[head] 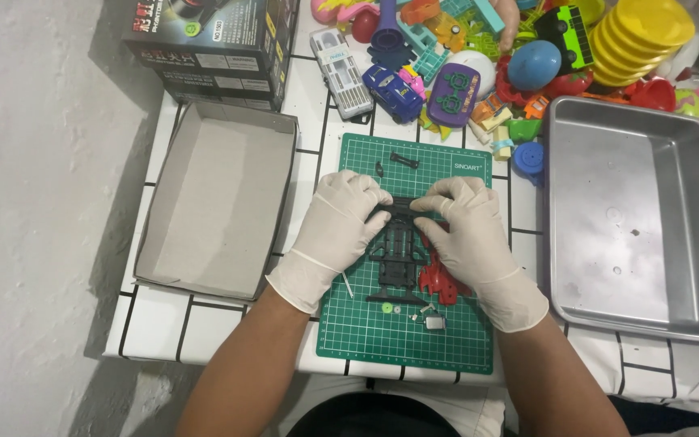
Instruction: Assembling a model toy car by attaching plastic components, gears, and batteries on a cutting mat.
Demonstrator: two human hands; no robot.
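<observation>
Black plastic toy-car frame [398, 243] lies stripped on the green cutting mat [366, 324], pinched at its far end by the gloved left hand [341, 222] and right hand [467, 231], each grip closed narrow on it. A red shell [440, 283], a small motor [434, 322] and loose bits lie beside it, so I judge the taking-apart well along but unfinished. The white tiled surface [317, 113] also carries an empty cardboard box [220, 202], a metal tray [649, 218] and a heap of bright toys [527, 48], next to a pale rough wall [34, 202].

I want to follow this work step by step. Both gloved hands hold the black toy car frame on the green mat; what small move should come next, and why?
Probably a gentle press or pull at the far end of the black frame. The left hand and the right hand both pinch there with their fingertips, while small loose parts and a red piece lie on the green mat, as if taken off.
</observation>
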